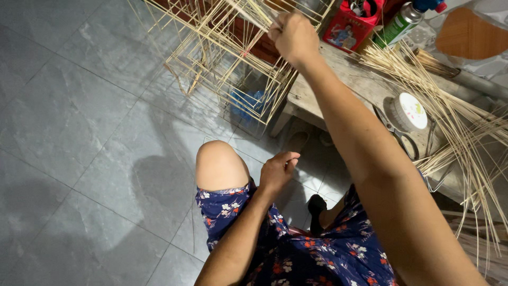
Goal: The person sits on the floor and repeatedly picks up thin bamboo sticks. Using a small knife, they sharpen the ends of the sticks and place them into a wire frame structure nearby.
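While left hand (278, 172) rests loosely curled, empty, lower centre, right hand (293, 34) fisted, seemingly gripping bamboo frame (227, 58) at top.

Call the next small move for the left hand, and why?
Probably raise the left hand from beside the knee to steady the bamboo stick frame: the right hand grips it alone, arm fully stretched.

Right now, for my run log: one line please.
right hand: grips bamboo frame | left hand: by knee, loosely closed
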